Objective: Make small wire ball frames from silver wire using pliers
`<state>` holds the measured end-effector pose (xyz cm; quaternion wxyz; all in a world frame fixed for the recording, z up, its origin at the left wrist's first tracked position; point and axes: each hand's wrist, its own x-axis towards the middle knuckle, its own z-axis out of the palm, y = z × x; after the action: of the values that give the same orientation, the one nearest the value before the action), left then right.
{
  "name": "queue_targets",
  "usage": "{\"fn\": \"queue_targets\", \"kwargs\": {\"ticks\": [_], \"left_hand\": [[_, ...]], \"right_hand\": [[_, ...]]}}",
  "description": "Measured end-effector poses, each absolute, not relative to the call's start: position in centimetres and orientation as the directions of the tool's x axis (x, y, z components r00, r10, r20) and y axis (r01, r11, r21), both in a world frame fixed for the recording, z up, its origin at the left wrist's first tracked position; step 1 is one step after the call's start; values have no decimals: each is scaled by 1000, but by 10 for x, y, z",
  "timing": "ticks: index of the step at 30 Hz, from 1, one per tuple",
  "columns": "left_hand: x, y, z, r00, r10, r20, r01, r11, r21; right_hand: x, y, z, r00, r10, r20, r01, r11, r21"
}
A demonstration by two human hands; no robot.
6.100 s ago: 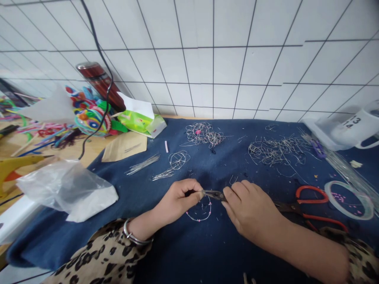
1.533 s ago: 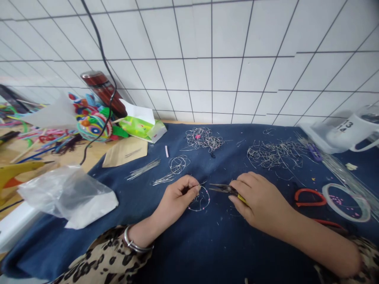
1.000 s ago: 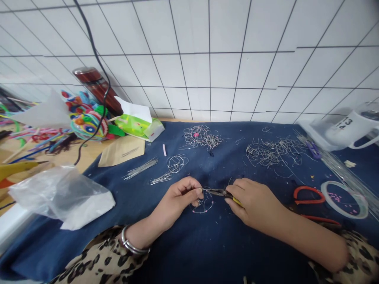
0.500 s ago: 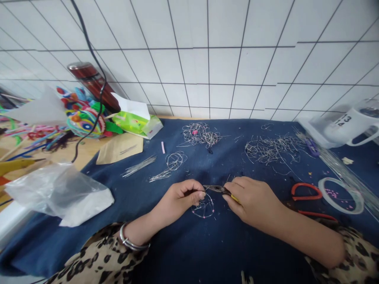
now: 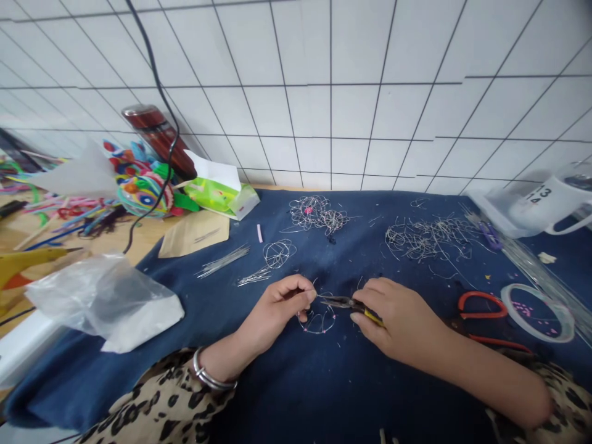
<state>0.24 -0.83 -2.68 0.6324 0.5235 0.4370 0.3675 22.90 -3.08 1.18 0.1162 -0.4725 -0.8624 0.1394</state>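
Observation:
Between thumb and forefinger, my left hand (image 5: pixel 287 303) pinches a round wire ornament (image 5: pixel 319 332), a thin silver ring strung with small pink beads. My right hand (image 5: pixel 398 313) is wrapped round the yellow handles of long-nose pliers (image 5: pixel 345 302). The pliers' dark jaws point left and reach the upper part of the ring, close to my left fingertips. Whether the jaws grip the wire is too fine to tell. Beyond my left hand lie another round wire piece (image 5: pixel 279 253) and a small bundle of cut wires (image 5: pixel 254 277).
Tangled wire heaps (image 5: pixel 428 237) lie on the dark blue cloth (image 5: pixel 351 394). At right are red-handled pliers (image 5: pixel 481 305), a clear round dish (image 5: pixel 539 313) with pink beads, and a white mug (image 5: pixel 562 200). A plastic bag (image 5: pixel 104 302), green tissue pack (image 5: pixel 217 196) and red flask (image 5: pixel 161 139) occupy the left.
The view has shifted slightly, so the whole scene sits a little further right and lower. The pliers' jaws now lie lower across the ring, and my left fingertips have shifted on it.

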Motion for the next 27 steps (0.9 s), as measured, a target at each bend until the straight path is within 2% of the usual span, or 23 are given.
{"fn": "queue_targets", "kwargs": {"ticks": [4, 10, 22, 27], "left_hand": [[1, -8, -28, 353, 919, -177, -6, 192, 981], [1, -8, -29, 347, 923, -168, -21, 187, 982], [1, -7, -28, 335, 938, -92, 29, 87, 996], [0, -7, -27, 335, 939, -79, 19, 77, 997]], "right_hand": [[230, -31, 14, -528, 849, 22, 787, 499, -362], [230, -31, 15, -505, 862, 43, 808, 491, -325], [231, -30, 8, -551, 833, 55, 814, 550, -188], [230, -31, 8, -566, 824, 32, 803, 560, -204]]}}
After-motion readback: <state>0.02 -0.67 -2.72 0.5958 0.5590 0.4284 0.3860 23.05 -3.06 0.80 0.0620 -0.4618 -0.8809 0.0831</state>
